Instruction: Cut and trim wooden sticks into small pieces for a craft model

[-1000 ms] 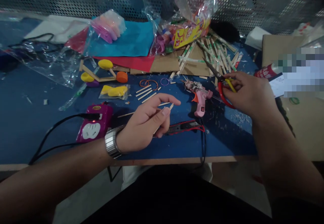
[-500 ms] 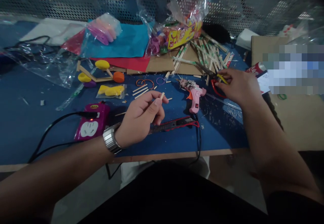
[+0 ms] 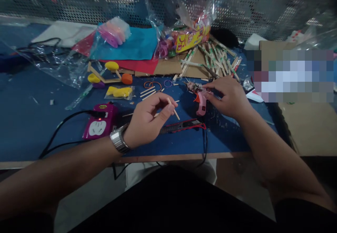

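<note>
My left hand pinches a short thin wooden stick between thumb and fingers, above the blue table. My right hand is closed about the back end of a pink hot glue gun, thumb on one side and fingers on the other. The gun's nozzle points to the far left and has a crumpled silvery wrap around it. Behind that hand lie the scissors, handles hidden, beside a heap of wooden sticks. A box cutter lies below the gun, and several cut sticks lie beyond my left hand.
A purple power strip with a black cable stands at left. Further back are a stick frame with yellow and orange pieces, a packet of yellow clay, rubber bands, coloured sheets and plastic bags. Cardboard lies at right.
My right hand has let go of the scissors and moved left onto the glue gun. In my left hand the stick has tilted, so more of its length shows.
</note>
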`<state>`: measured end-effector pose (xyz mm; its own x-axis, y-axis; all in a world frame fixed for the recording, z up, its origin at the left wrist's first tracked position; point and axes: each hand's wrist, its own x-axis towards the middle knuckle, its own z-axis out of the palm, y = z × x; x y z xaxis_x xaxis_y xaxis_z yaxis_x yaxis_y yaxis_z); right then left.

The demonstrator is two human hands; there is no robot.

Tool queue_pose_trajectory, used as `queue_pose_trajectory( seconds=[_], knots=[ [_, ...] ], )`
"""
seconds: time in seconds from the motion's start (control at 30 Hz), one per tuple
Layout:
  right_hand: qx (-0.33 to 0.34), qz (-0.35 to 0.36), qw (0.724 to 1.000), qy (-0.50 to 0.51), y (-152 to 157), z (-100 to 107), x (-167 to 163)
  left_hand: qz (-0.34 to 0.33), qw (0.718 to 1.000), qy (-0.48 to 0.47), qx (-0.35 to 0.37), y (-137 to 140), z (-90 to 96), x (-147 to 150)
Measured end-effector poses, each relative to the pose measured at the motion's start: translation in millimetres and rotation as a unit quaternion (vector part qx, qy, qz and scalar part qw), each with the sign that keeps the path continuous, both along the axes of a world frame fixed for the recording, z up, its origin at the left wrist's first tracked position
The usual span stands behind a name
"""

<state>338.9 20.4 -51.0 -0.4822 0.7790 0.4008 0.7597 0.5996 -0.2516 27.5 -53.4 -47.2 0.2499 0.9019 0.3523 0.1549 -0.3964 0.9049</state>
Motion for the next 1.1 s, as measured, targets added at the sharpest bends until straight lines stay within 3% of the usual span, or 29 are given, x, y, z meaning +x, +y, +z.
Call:
queue_pose_trajectory(
  seconds=[0.17,0.27,0.33,0.4,0.53,0.6,0.67,0.8,0.9,1.1],
  knots=[
    [0.016,0.060,0.996,0.072,-8,4,-4,-0.059,0.985,0.096,0.131,-15,12.2,3],
    [-0.041,0.192,0.971,0.135,-21,13,-10,-0.110,0.964,0.180,0.160,-19,15.3,5],
    [-0.079,0.268,0.949,0.144,-32,15,-19,-0.104,0.955,0.222,0.163,-18,13.8,6],
    [-0.084,0.299,0.942,0.124,-41,14,-28,-0.067,0.955,0.237,0.167,-14,11.1,6],
    [-0.051,0.262,0.959,0.094,-45,5,-36,-0.052,0.945,0.275,0.172,0,11.4,3],
    [-0.040,0.237,0.967,0.085,-42,2,-34,-0.060,0.924,0.337,0.168,9,16.5,-3],
    [-0.035,0.214,0.973,0.080,-39,2,-31,-0.032,0.890,0.427,0.160,19,23.1,-13],
    [-0.047,0.186,0.978,0.080,-35,1,-29,-0.005,0.783,0.616,0.092,39,30.3,-34],
    [-0.042,0.191,0.977,0.086,-34,-2,-32,-0.008,0.761,0.646,0.064,48,27.6,-40],
    [-0.042,0.203,0.974,0.095,-33,-5,-34,0.013,0.751,0.659,0.048,54,21.9,-39]
  ],
)
